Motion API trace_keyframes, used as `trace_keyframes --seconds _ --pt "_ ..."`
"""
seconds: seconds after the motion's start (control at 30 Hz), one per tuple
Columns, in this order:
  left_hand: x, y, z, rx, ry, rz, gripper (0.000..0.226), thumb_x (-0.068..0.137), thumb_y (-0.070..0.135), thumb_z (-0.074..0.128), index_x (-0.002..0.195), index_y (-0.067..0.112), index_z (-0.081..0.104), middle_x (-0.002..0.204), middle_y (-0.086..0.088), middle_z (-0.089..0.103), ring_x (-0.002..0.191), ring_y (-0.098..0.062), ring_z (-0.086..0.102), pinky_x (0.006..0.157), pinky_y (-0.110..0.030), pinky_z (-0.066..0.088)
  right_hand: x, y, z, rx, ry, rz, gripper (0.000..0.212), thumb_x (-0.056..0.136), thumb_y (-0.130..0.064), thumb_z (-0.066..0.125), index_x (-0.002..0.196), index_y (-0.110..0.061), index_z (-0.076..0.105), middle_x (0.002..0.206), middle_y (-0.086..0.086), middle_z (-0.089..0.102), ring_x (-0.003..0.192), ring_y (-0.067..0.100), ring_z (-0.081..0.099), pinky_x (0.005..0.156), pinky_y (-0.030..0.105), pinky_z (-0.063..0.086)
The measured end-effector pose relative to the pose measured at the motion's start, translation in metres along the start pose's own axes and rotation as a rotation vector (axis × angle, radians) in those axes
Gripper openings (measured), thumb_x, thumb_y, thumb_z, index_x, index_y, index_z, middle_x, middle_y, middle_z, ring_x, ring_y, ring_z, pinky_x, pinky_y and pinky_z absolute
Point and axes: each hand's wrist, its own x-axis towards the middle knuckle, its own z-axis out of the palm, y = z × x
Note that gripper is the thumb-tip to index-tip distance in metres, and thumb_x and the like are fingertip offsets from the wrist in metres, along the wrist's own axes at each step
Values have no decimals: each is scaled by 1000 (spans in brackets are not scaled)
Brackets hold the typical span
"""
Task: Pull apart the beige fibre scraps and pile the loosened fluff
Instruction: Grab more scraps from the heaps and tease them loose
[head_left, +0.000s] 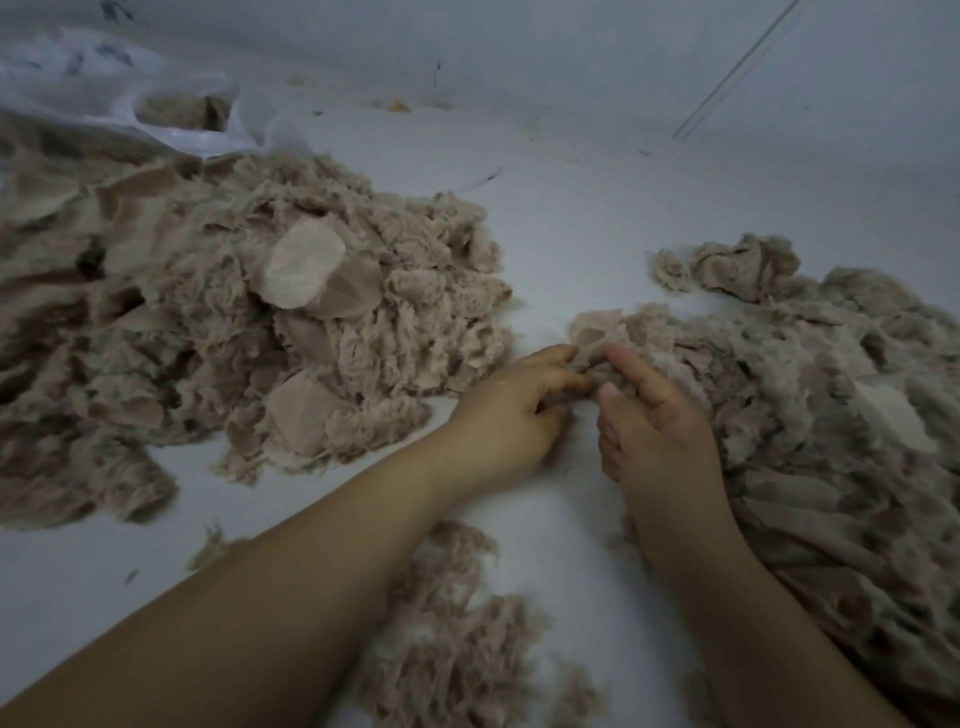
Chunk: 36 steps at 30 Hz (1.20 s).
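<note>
Nearest the camera, a small loose patch of beige fluffy fibre (457, 623) lies on the pale grey-white worktop (571, 234), between the two bare forearms. Just beyond it, the left hand (511, 410) and right hand (652, 421) meet over a small beige fibre scrap (592, 358). The left hand's fingers are curled, pinching the scrap's near edge; the right hand pinches it between thumb and curled fingers, with the index finger raised straight. The scrap sits at the near-left edge of a broad heap of beige fibre scraps (831, 415) that spreads to the right of the hands. To the left of the hands, well apart from that heap, rises a large mound of loosened beige fluff (234, 322) mixed with smooth beige fabric pieces. Beyond this mound, a crumpled translucent white plastic bag (104, 88) lies open, showing more beige fibre inside.
</note>
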Motion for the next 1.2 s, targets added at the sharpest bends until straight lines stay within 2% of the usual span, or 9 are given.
trace_keyframes --seconds 0.1,0.23,0.4,0.57,0.73,0.87,1.0,1.13,1.2 --pt "-2 -5 5 5 -2 9 40 96 7 53 132 21 60 153 4 39 143 -9 30 117 -37 28 -7 2 -7 20 20 10 42 102 -16 54 133 -42 51 51 -11 38 46 5 32 42 19 31" --pt "-10 -6 11 -43 36 -24 42 96 12 55 137 22 55 150 9 42 139 -5 35 116 -31 30 -21 0 -13 64 92 38 36 100 -13 56 119 -43 62 52 -8 37 47 7 31 42 21 30" --pt "-22 1 11 -69 48 -42 43 96 11 55 137 22 55 147 12 44 133 -1 40 105 -8 28 -33 -5 -13 82 124 49 35 100 -13 55 114 -43 63 51 -8 35 47 7 31 42 21 30" --pt "-31 13 11 -79 -3 -6 39 94 7 55 132 15 60 142 3 51 133 -9 43 114 -29 33 -39 -5 -11 14 115 32 36 100 -14 56 114 -48 59 53 -8 41 48 5 36 45 19 35" --pt "-41 19 4 -250 53 -9 29 94 1 57 120 9 68 128 1 62 117 0 53 101 -9 37 -43 -4 -10 -52 75 -27 39 101 -18 56 129 -46 55 55 -8 42 51 7 37 46 21 35" --pt "-45 18 7 -418 150 -62 15 89 0 66 101 3 75 105 -7 73 100 -17 68 96 -34 53 -41 -1 -9 -98 69 -56 42 100 -14 55 135 -39 55 53 -7 43 49 9 34 45 22 33" --pt "-48 21 6 -464 256 -73 6 82 -4 72 87 -2 74 88 -16 74 83 -27 71 84 -38 58 -40 1 -6 -162 32 -81 47 100 -13 56 142 -34 50 50 -13 44 45 4 36 43 15 35" --pt "-49 23 3 -507 263 -32 18 81 -13 68 77 4 63 77 -19 62 71 -26 58 70 -36 51 -28 -1 -2 -231 -75 -56 39 98 -8 56 134 -24 59 49 -17 53 43 -4 47 46 6 36" --pt "-48 20 1 -621 291 -68 28 82 -18 60 75 8 57 75 -16 54 69 -25 49 65 -35 44 -23 -2 -1 -249 -105 -22 20 97 -10 59 113 -11 72 54 -14 62 45 -3 51 48 8 39"
